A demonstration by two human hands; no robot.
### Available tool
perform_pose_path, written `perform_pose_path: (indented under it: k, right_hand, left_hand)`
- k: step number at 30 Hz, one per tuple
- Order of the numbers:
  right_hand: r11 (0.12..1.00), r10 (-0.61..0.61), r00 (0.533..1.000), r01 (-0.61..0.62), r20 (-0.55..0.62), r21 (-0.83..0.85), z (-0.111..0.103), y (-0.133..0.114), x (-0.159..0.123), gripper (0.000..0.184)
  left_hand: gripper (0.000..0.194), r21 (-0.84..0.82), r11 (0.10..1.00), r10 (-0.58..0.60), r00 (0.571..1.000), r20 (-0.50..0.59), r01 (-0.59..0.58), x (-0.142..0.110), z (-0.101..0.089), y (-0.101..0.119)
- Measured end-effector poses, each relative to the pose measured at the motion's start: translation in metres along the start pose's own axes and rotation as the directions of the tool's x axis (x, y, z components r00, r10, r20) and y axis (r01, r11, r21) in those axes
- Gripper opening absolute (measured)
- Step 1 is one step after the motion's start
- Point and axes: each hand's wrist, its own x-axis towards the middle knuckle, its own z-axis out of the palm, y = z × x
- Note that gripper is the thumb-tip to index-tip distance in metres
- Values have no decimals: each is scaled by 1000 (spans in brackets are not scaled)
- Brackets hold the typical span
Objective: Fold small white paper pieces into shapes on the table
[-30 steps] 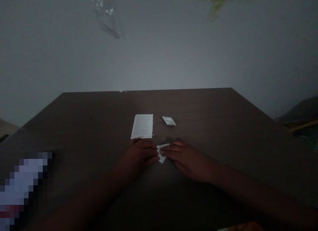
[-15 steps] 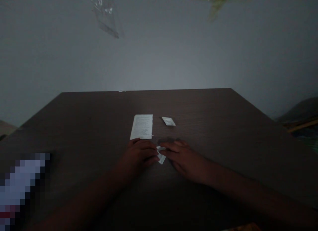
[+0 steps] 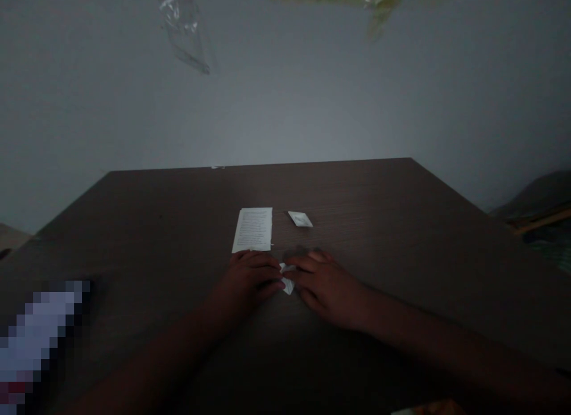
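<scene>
Between my two hands lies a small folded piece of printed paper [image 3: 288, 286], largely covered by fingers. My left hand [image 3: 247, 282] has its fingers on the paper's left edge, the thumb tip at its near part. From the right, my right hand [image 3: 330, 290] presses its fingers onto the same piece, and its fingertips almost meet those of the left. Just beyond my left hand sits a printed sheet or small stack of sheets [image 3: 253, 229]. A second folded paper [image 3: 301, 219], diamond-shaped, rests farther back to the right.
Everything rests on a dark wooden table [image 3: 357, 207] against a pale wall [image 3: 312, 106]. A blurred-out, pixelated object [image 3: 40, 332] lies at the left. Clear plastic [image 3: 185, 37] hangs on the wall. An orange-brown item [image 3: 432, 409] shows at the bottom edge.
My right hand's fingers have moved slightly left over the folded paper, so less of it shows. The whole view has shifted a little.
</scene>
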Motion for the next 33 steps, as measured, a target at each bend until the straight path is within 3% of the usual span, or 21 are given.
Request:
perform_pose_path:
  k: [5,13,20,33]
  right_hand:
    - [999,32,999,-32,-32,20,4,0,7,23]
    - [990,64,990,-47,-129,130,13,6,11,13]
    - [980,77,983,-44,-164,193,15,7,9,20]
    - [979,90,994,-78,-56,186,6,3,9,28]
  left_hand:
    - [16,-5,1000,-28,999,-29,28,1,3,-1]
    - [11,-44,997,-61,996,-65,58,1,3,2]
    - [18,-66,992,-111,992,-53,107,2,5,4]
    - [17,-84,982,-171,984,-42,167,2,3,9]
